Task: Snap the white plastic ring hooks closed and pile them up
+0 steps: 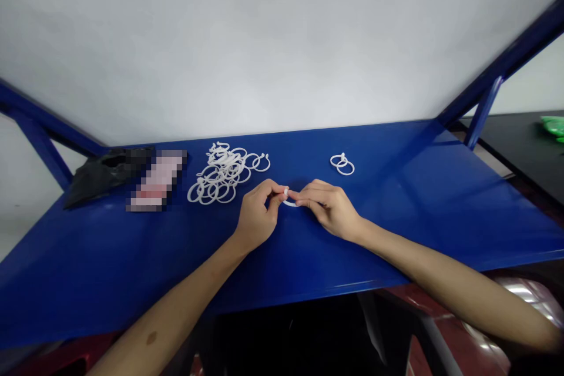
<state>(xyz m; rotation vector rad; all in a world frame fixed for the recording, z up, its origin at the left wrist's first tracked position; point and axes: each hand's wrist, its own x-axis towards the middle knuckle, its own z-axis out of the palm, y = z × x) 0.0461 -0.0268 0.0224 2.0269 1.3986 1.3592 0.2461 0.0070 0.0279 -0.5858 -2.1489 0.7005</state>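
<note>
Between my two hands, over the middle of the blue table, is a white plastic ring point(289, 203) with a small knob at its top left. My left hand point(259, 211) pinches the ring near that knob between thumb and fingertips. From the other side, my right hand point(332, 208) grips it with thumb and fingers pressed together; the fingers cover part of the ring. A tangled pile of similar white rings point(224, 170) lies to the left of my left hand. Two overlapping white rings point(342, 164) rest beyond my right hand.
The blue table point(423, 205) has a wall behind it and blue metal braces point(482, 111) at its sides. On the left lie a black plastic bag point(94, 179) and a blurred pinkish item point(156, 182). A dark surface point(520, 141) with something green point(554, 125) stands at right.
</note>
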